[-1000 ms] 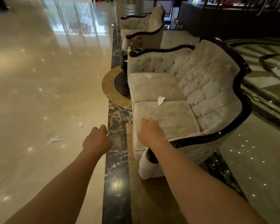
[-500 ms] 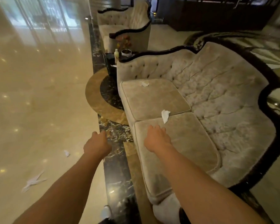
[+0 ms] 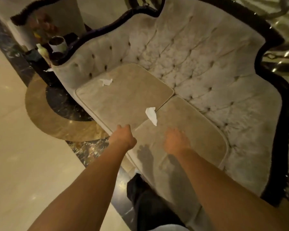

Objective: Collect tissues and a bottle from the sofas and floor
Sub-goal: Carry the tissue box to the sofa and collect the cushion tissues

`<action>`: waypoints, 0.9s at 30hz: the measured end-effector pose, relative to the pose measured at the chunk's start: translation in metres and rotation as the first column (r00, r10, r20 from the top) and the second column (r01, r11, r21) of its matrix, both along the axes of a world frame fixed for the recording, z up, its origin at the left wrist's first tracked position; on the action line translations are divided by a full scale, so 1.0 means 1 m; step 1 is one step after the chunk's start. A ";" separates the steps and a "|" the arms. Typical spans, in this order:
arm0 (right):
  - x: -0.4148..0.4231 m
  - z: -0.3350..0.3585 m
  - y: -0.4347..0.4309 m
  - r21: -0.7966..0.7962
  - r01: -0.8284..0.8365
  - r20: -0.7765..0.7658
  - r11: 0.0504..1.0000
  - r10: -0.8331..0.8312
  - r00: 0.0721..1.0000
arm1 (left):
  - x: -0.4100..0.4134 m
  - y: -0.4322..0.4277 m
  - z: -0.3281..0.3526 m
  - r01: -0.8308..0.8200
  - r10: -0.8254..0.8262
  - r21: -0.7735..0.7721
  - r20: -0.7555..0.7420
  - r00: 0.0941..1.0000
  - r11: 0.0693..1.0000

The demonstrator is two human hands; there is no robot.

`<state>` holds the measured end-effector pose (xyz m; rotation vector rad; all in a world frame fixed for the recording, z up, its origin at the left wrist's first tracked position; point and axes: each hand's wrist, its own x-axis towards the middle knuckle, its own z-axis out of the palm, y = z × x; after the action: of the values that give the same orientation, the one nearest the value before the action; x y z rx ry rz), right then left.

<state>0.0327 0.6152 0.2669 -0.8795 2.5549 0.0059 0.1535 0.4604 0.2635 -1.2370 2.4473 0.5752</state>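
2 crumpled white tissues (image 3: pixel 151 115) (image 3: pixel 106 81) lay on the beige velvet sofa (image 3: pixel 198 67); your right hand (image 3: pixel 176 141), grip spread, hovered near one, left hand (image 3: pixel 123 136) curled empty. You needed a light top pinch.

Cream tufted sofa (image 3: pixel 198 52), dark trim, two seat cushions: crumpled tissue (image 3: pixel 106 81) on far cushion (image 3: pixel 123 95) near its back corner, second tissue (image 3: pixel 151 115) lying across the seam onto near cushion (image 3: pixel 195 130); polished floor (image 3: pixel 23 164) alongside.
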 end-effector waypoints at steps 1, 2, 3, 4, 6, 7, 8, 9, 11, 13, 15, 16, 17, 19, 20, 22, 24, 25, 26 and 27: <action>-0.010 -0.010 -0.016 0.011 -0.018 0.003 1.000 0.018 1.000 | -0.016 -0.017 -0.005 0.024 -0.024 0.015 0.013 1.000 1.000; -0.022 -0.019 -0.034 0.023 -0.041 0.002 0.999 0.041 0.999 | -0.032 -0.036 -0.011 0.051 -0.052 0.027 0.036 0.998 0.998; -0.033 -0.026 -0.053 0.023 -0.029 0.023 0.999 0.028 0.999 | -0.047 -0.056 -0.017 0.076 -0.078 0.036 0.059 0.995 0.996; -0.042 -0.030 -0.071 0.023 0.008 0.059 1.000 -0.009 0.998 | -0.059 -0.075 -0.023 0.088 -0.092 0.050 0.074 0.993 0.995; -0.067 -0.034 -0.110 0.028 0.069 0.093 0.997 -0.071 0.993 | -0.085 -0.116 -0.034 0.064 -0.070 0.074 0.081 0.994 0.995; -0.081 -0.036 -0.129 0.031 0.088 0.105 0.996 -0.091 0.990 | -0.097 -0.136 -0.039 0.053 -0.061 0.087 0.085 0.995 0.995; -0.090 -0.037 -0.139 0.012 0.100 0.110 0.995 -0.101 0.989 | -0.103 -0.149 -0.041 0.052 -0.060 0.092 0.086 0.994 0.994; -0.100 -0.040 -0.151 -0.007 0.118 0.121 0.993 -0.116 0.986 | -0.111 -0.164 -0.046 0.058 -0.068 0.099 0.100 0.993 0.993; -0.121 -0.055 -0.175 -0.023 0.155 0.134 0.988 -0.150 0.979 | -0.133 -0.195 -0.062 0.063 -0.076 0.115 0.114 0.991 0.991; -0.137 -0.078 -0.194 0.014 0.228 0.193 0.973 -0.227 0.955 | -0.152 -0.224 -0.086 0.044 -0.063 0.151 0.121 0.991 0.988; -0.159 -0.119 -0.221 0.048 0.303 0.240 0.952 -0.305 0.921 | -0.179 -0.264 -0.123 0.006 -0.023 0.139 0.123 0.992 0.990; -0.166 -0.138 -0.229 0.063 0.343 0.270 0.937 -0.347 0.898 | -0.189 -0.283 -0.140 -0.019 0.002 0.127 0.137 0.991 0.992; -0.173 -0.162 -0.239 0.073 0.380 0.297 0.922 -0.384 0.874 | -0.198 -0.304 -0.160 -0.029 0.010 0.115 0.160 0.987 0.993; -0.185 -0.210 -0.258 0.102 0.453 0.333 0.886 -0.459 0.823 | -0.216 -0.344 -0.201 -0.008 -0.013 0.105 0.194 0.981 0.994; -0.192 -0.239 -0.273 0.119 0.506 0.351 0.854 -0.513 0.783 | -0.229 -0.370 -0.225 0.026 -0.047 0.101 0.215 0.975 0.995; -0.204 -0.281 -0.295 0.135 0.616 0.385 0.776 -0.614 0.689 | -0.248 -0.407 -0.258 0.067 -0.086 0.095 0.219 0.972 0.993; -0.214 -0.328 -0.323 0.163 0.677 0.398 0.718 -0.676 0.620 | -0.266 -0.449 -0.293 0.087 -0.089 0.018 0.189 0.978 0.996; -0.218 -0.342 -0.331 0.172 0.698 0.397 0.695 -0.698 0.596 | -0.272 -0.465 -0.306 0.078 -0.071 -0.035 0.168 0.983 0.996; -0.220 -0.358 -0.340 0.178 0.730 0.385 0.660 -0.730 0.565 | -0.278 -0.482 -0.321 0.064 -0.049 -0.084 0.165 0.985 0.994; -0.221 -0.372 -0.347 0.164 0.771 0.362 0.616 -0.764 0.534 | -0.286 -0.498 -0.335 0.046 -0.024 -0.117 0.182 0.983 0.992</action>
<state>-0.1887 0.2686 -0.1056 0.3173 2.3103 -0.4229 -0.1329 -0.0380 -0.0716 -1.2315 2.3748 0.2948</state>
